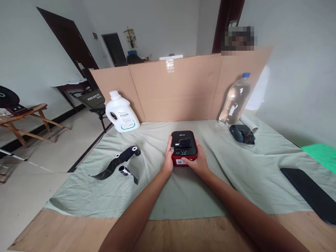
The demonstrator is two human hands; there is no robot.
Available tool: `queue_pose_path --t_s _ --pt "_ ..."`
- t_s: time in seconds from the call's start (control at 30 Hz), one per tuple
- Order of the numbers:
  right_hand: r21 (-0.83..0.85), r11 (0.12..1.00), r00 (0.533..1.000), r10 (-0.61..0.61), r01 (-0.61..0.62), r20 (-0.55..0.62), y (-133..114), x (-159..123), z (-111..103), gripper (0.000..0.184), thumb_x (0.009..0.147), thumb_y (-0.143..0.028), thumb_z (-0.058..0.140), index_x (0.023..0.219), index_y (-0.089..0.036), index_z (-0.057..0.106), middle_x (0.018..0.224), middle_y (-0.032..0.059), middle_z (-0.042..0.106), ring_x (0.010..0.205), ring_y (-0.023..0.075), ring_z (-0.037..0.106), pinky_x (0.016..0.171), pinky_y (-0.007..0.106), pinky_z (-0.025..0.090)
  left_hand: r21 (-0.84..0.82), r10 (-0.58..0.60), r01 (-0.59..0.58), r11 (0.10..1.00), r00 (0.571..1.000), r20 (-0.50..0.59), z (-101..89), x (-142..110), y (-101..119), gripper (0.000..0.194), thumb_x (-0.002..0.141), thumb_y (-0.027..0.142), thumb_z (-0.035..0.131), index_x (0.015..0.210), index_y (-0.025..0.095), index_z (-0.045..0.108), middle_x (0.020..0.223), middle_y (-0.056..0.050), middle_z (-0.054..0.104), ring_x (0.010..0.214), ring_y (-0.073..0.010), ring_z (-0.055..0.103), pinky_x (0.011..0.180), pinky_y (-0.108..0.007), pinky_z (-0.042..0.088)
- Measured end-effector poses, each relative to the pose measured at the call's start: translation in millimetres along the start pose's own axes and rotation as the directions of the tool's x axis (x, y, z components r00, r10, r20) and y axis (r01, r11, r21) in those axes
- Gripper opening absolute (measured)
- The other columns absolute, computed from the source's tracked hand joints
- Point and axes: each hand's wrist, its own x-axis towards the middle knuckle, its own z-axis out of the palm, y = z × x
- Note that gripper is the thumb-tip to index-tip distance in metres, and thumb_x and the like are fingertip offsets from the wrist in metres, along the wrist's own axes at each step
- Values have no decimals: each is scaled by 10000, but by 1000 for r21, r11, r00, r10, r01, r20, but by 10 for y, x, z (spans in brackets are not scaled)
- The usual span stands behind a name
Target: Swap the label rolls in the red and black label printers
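Observation:
A small red-and-black box [181, 161] with rounded corners lies on the cloth in front of me. Its black top carries white lettering, a row of small icons and a shiny black patch, and a white label is on its near side. My left hand [169, 160] presses against the left side with its fingers straight. Wrapped round the right side is my right hand [200, 161], its thumb across the near right corner. Between them the two hands grip the box; the fingers on the far right side are partly hidden.
Left are a black strap-like piece [112, 166], a short roll [125, 170] and a white jug [122, 113]. A water bottle [235, 101], a dark taped object [241, 134] and a phone-like slab [309, 192] are right. Cardboard [175, 91] stands behind; a person is beyond it.

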Motion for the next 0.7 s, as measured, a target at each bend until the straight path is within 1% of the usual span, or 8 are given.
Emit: queue_pose_path --t_s 0.1,0.2,0.3,0.4,0.53,0.6,0.7 --pt "-19 1000 1000 7 -7 -3 9 -56 29 1060 714 -618 818 1570 -206 346 1463 180 561 1349 412 530 1126 644 423 -3 2 -2 1000 999 34 -25 -8 19 589 937 332 482 1524 302 511 1626 73 432 1602 -196 177 1325 -356 147" --pt "-37 999 1000 27 -26 12 5 -79 26 1095 713 -623 817 1587 -194 317 1472 188 548 1360 414 517 1132 650 414 -5 3 -3 1000 999 46 -27 -8 37 597 948 356 488 1544 312 483 1615 73 449 1602 -195 179 1328 -358 139" --pt "-32 998 998 48 -48 30 -5 -74 10 1100 716 -612 823 1593 -187 312 1494 194 527 1382 415 499 1154 645 393 3 -1 1 1000 999 48 -26 -7 45 609 960 417 503 1560 320 456 1634 74 418 1605 -198 166 1326 -349 128" --pt "-13 998 997 58 -58 43 -12 -67 1 1096 718 -606 822 1593 -181 318 1495 197 526 1389 412 496 1163 633 389 10 -10 10 1000 998 55 -25 -17 41 641 982 503 479 1591 321 398 1651 66 389 1609 -202 145 1326 -351 124" --pt "-23 996 995 90 -89 45 9 -82 7 1141 712 -615 818 1606 -145 289 1499 219 512 1407 412 475 1173 630 375 4 -14 14 1000 999 48 -30 -37 24 704 977 598 466 1616 331 339 1685 71 313 1612 -221 126 1329 -359 109" --pt "-26 993 993 115 -114 39 30 -93 14 1183 703 -622 820 1621 -141 249 1514 228 493 1420 413 459 1179 637 363 5 -4 4 1000 999 50 -34 -41 28 713 973 610 477 1614 330 343 1699 71 274 1611 -224 136 1328 -354 98" --pt "-14 992 991 128 -127 40 60 -99 22 1228 690 -630 827 1635 -150 208 1535 231 465 1437 417 440 1187 651 345 3 -2 2 1000 999 44 -34 -41 57 697 971 589 513 1601 325 374 1703 69 256 1607 -213 154 1323 -329 103"
